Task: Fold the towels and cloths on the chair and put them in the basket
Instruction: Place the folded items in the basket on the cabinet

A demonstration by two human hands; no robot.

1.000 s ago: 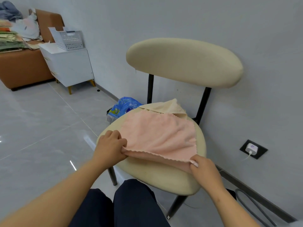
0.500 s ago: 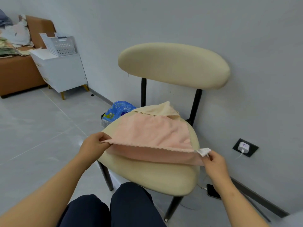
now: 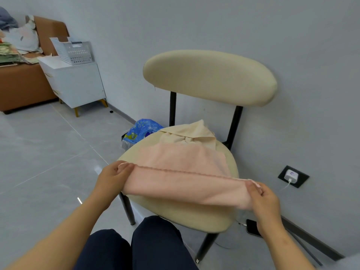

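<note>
We hold the pink towel by its two near corners: our left hand grips the left corner between thumb and curled fingers, and our right hand pinches the right one. The stitched edge runs taut between them, just above the front of the chair seat. The towel's far part lies on the seat, overlapping the cream cloth heaped at the back. To fold it well, we judge we should keep that edge tight and level, carry it over to meet the far edge, and match the corners before pressing flat (the cream cloth underneath makes a lumpy bed, so smoothing will need care). The basket stands on the white cabinet, well apart to the left. Compared with half a second ago, the lifted edge is higher and nearer to us, and a wider strip hangs below it. A second ago, both hands were low at the seat and the towel lay flat.
</note>
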